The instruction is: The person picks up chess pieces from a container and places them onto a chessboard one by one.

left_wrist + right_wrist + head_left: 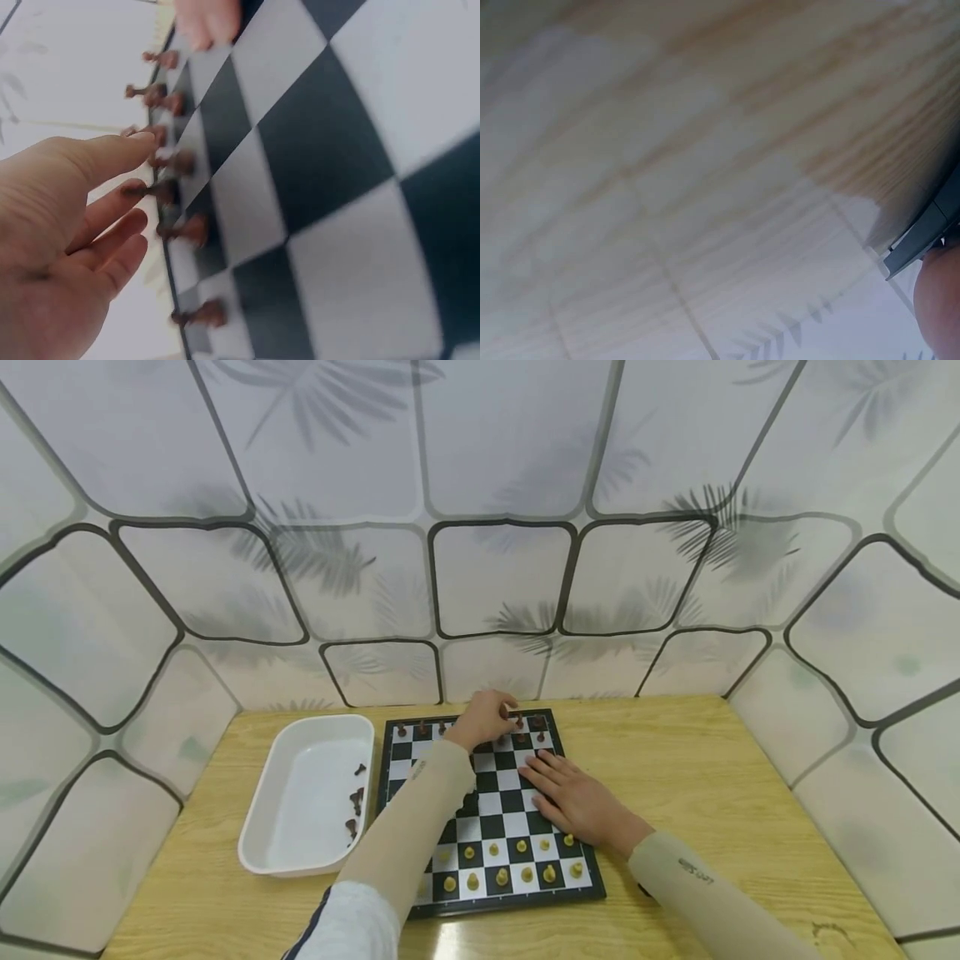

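Observation:
A checkered chessboard point(491, 802) lies on the table, with yellow pieces point(502, 877) along its near side and dark red pieces point(422, 727) along its far side. My left hand point(482, 720) reaches across to the far row. In the left wrist view the thumb and fingers are bent and apart, with the thumb tip right at a red-brown chess piece point(157, 133) and the index fingertip beside a darker piece point(161, 192). My right hand point(573, 797) rests on the board's right edge, fingers stretched over the squares. The left forearm hides part of the board.
Left of the board stands a white plastic tub point(288, 802) with several dark red pieces point(356, 800) lying along its right side. The wooden table point(675, 752) meets a patterned curtain-like wall point(495, 577) behind the board.

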Motion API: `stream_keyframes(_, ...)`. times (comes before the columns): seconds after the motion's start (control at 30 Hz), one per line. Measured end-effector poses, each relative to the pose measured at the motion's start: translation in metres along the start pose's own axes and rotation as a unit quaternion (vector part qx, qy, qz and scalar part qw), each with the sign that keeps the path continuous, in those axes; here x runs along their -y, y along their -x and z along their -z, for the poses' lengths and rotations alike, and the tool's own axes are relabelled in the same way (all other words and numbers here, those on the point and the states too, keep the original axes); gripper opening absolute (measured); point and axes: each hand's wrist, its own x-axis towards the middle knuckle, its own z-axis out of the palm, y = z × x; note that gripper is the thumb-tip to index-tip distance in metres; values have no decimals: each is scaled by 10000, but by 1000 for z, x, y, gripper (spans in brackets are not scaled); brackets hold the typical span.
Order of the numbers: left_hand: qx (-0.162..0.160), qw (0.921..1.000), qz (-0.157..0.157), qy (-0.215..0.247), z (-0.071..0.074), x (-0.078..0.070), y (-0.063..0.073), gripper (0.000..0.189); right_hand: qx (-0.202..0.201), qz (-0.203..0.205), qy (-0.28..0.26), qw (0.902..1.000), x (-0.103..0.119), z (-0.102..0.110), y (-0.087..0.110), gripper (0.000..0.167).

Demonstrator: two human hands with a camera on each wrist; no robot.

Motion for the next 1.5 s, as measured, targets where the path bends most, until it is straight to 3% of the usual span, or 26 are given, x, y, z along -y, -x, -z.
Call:
stream_keyframes(0.2,-261,9996,2,109,28,6,10,39,97,-85,115,9999,-2,-2,-2,59)
stream_keyframes(0.43,-544,9985,-44,-38,62,13,30,38,160,-127,186,9996,-4,-1,-2,60)
stream_keyframes(0.63,-569,9981,-57,-244,82,21,48,36,135,-89,188,9997,-3,0,-1,59)
stream_keyframes(0.83,-511,9979,-101,-385,99,32,68,39,191,-132,219,9995,-3,-1,0,60)
stream_keyframes(1.1,-988,9943,-236,-336,116,56,100,39,146,-122,204,9996,-2,-3,2,60)
stream_keyframes(1.33,-1112,9936,112,-191,132,77,132,35,69,-56,241,9997,-3,-5,1,60)
stream_keyframes(1.5,-1196,9927,149,-85,136,96,152,27,59,-70,202,9998,-3,-7,0,60)
